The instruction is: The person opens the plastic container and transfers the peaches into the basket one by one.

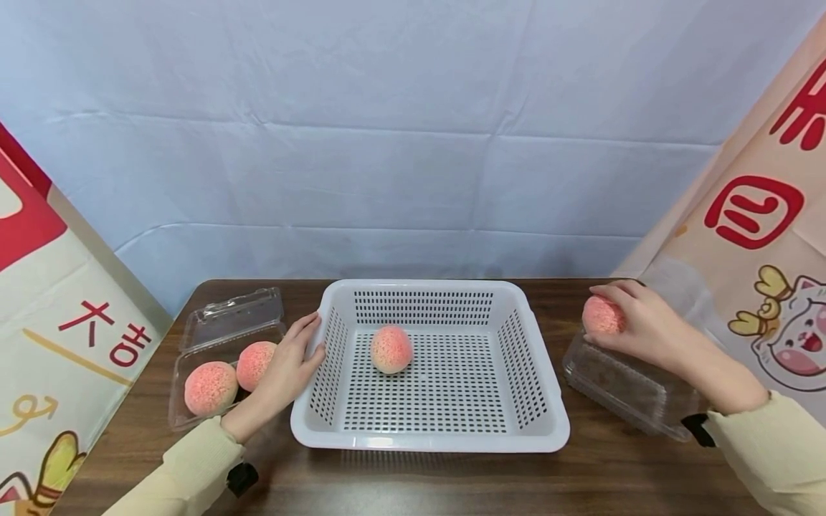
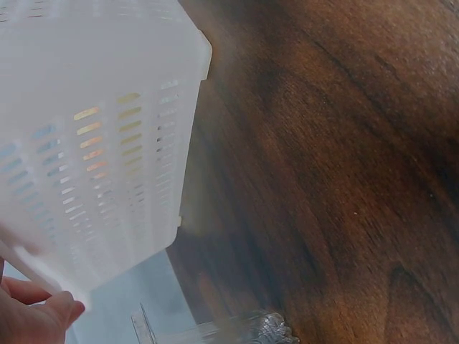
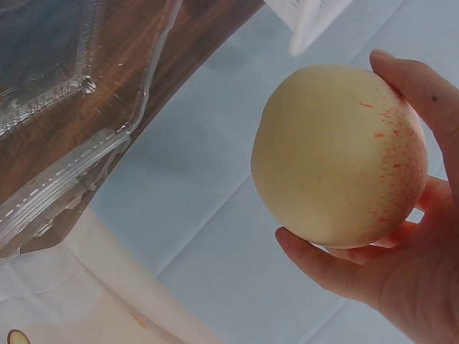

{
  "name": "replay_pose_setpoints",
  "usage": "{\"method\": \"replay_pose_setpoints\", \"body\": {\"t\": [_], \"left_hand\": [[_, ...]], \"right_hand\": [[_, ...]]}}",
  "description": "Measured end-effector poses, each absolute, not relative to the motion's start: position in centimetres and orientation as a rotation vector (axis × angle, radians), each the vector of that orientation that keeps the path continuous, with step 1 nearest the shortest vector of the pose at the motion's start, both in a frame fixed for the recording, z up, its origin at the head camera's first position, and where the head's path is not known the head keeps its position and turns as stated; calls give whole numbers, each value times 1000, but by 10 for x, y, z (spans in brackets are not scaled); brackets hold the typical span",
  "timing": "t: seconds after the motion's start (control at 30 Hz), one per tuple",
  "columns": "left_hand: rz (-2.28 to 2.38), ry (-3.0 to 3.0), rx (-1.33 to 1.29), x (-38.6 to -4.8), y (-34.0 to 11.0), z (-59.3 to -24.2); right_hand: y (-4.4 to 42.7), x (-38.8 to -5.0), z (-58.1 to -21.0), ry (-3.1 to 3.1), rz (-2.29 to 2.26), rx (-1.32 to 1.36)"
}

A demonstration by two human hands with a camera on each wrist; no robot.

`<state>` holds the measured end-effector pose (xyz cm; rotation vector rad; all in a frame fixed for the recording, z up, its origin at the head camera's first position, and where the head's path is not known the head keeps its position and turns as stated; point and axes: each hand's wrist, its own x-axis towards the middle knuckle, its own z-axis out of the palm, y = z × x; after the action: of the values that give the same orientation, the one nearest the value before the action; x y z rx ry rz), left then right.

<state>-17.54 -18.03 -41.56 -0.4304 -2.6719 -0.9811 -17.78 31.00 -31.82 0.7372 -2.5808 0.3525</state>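
Observation:
A peach (image 1: 603,315), pink on one side and pale cream on the other, is in my right hand (image 1: 645,326). In the right wrist view, thumb and fingers curve round the peach (image 3: 333,158), which is held up off the table. Below that hand lies a clear plastic clamshell box (image 1: 619,383). My left hand (image 1: 290,365) holds the left rim of a white slotted basket (image 1: 429,441); its fingertips (image 2: 61,304) meet the rim in the left wrist view. Inside the basket, left of centre, sits another peach (image 1: 391,350).
At the left stands a second clear clamshell box (image 1: 235,315), lid folded back, with two peaches (image 1: 211,388) in it, one partly behind my left hand. All stand on a dark wooden table (image 1: 361,491). A pale cloth (image 1: 387,143) hangs behind, with printed banners (image 1: 761,215) at the sides.

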Motion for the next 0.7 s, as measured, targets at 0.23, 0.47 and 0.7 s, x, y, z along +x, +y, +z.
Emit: {"method": "replay_pose_setpoints", "body": {"t": [0.23, 0.47, 0.7], "left_hand": [[-977, -2675, -432, -174, -180, -414], [-979, -2690, -426, -174, -180, -412], [-983, -2699, -425, -174, -180, -412]], "right_hand": [[305, -178, -314, -2594, 348, 747], [300, -180, -310, -2608, 344, 744], [297, -182, -307, -2607, 347, 759]]}}
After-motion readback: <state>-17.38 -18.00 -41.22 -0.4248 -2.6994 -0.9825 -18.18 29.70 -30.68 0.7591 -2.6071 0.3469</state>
